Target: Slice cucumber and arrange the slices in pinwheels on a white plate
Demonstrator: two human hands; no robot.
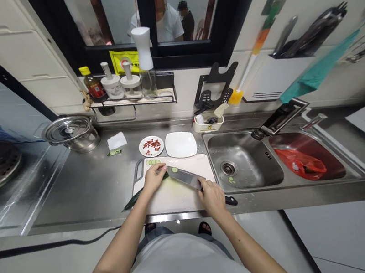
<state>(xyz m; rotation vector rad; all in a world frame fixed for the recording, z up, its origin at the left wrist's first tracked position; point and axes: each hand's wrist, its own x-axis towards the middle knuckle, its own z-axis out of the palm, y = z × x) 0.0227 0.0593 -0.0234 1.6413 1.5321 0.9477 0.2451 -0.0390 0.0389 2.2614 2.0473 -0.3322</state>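
Observation:
A white cutting board with a grey handle lies on the steel counter. Over it my right hand is closed round a knife, whose wide blade points left and carries a pale green slice. My left hand has its fingers pressed together close to the blade tip, at the end of a dark green cucumber that lies partly under my left wrist. Several cucumber slices sit in a row at the board's top left. A black handle shows at the board's lower right.
Behind the board stand a plate of red pieces and a white square plate. A lidded pot is at the left, a double sink with a red bag at the right. Bottles line a wall rack.

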